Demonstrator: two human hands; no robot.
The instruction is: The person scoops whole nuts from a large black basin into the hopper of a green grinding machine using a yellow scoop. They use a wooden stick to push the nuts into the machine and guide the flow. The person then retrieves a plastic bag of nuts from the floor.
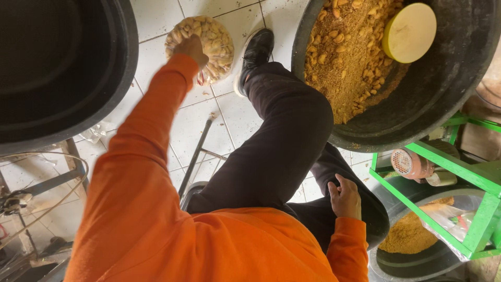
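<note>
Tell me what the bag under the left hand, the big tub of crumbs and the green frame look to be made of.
Bag: thin clear plastic film, glossy; the contents show through. Tub: likely black moulded plastic or rubber, matte, with a thick rolled rim. Green frame: seemingly painted metal bars, square-edged and glossy. The left hand rests on the bag.

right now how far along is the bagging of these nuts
Done: one clear bag of nuts sits filled on the tiled floor. In hand: the left hand grips its top; the right hand rests on the thigh. Left: nuts and crumbs fill part of the black tub.
</note>
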